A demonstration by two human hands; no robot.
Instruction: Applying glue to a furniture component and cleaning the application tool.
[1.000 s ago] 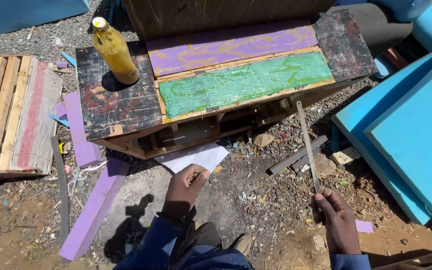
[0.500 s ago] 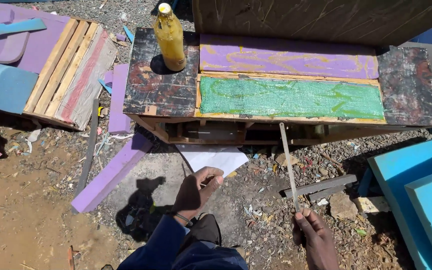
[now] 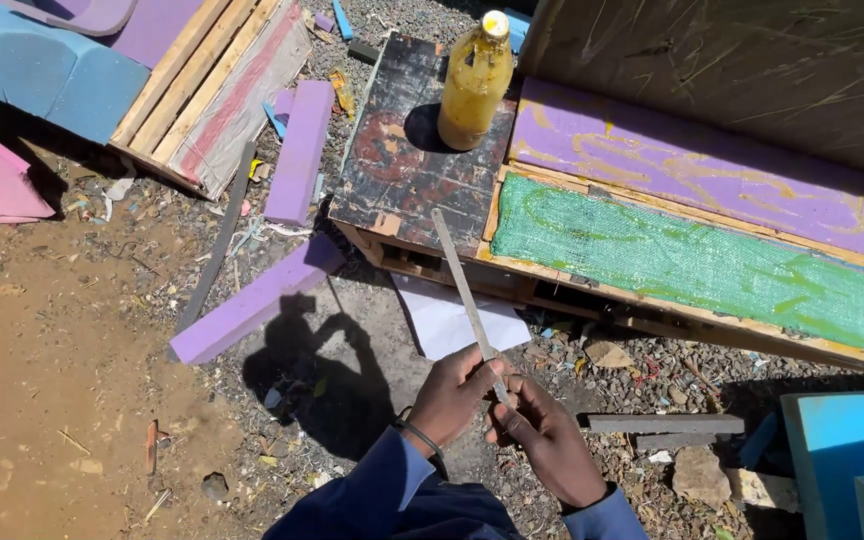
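Both my hands meet low in the middle of the head view around a thin flat grey metal strip [image 3: 462, 285]. My left hand [image 3: 452, 393] pinches the strip's lower end. My right hand [image 3: 542, 440] closes on it just beneath, fingers curled over the same end. The strip slants up and left toward the dark corner of a low wooden bench [image 3: 402, 190]. On that bench stands a yellow bottle [image 3: 474, 82] beside a green glue-smeared foam panel [image 3: 692, 260] and a purple one [image 3: 702, 170].
A white sheet [image 3: 447, 320] lies on the gravel under the strip. Purple foam bars [image 3: 252, 300] and a wooden pallet [image 3: 212, 85] lie at left. Blue foam blocks [image 3: 847, 460] sit at bottom right, flat stones [image 3: 662, 425] near them.
My two hands, apart a second ago, have come together on the strip's lower end. The camera view has swung left, shifting the bench to the right.
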